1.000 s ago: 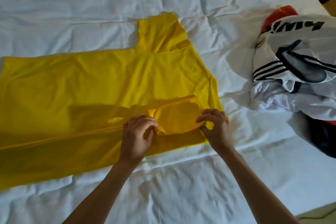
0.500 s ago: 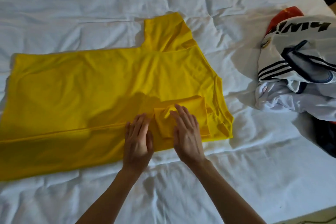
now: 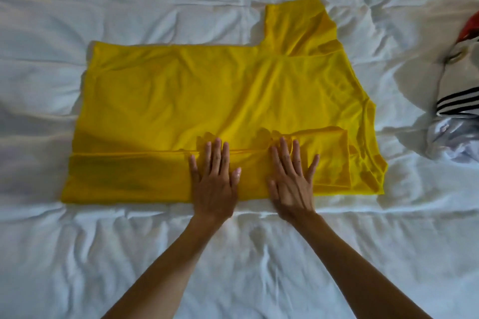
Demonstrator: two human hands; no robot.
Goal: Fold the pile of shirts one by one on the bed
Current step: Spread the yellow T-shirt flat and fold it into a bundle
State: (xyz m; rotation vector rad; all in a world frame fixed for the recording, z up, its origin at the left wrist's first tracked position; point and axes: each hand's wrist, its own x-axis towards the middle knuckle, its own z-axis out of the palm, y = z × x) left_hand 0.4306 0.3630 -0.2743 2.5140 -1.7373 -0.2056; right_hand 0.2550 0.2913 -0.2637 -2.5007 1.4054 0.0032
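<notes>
Both forearms reach forward over the white bed point(image 3: 129, 254). The left hand point(image 3: 213, 184) and right hand point(image 3: 293, 186) lie palm-down, fingers straight and spread, pressing the folded near edge of the yellow shirt point(image 3: 207, 90) and gripping nothing. More shirts point(image 3: 458, 111) lie piled at the bed's right edge.

We have a single view, the head camera, worn on the person's head and aimed forward and steeply down at the bed point(image 3: 103, 254). The lens is wide-angle. Both forearms enter from 6 o'clock, with the left hand point(image 3: 213, 184) and right hand point(image 3: 293, 184) near frame centre, at arm's reach. The yellow shirt point(image 3: 207, 101) fills the middle of the frame. A pile of shirts point(image 3: 458, 111) is cut off at the 3 o'clock edge.
</notes>
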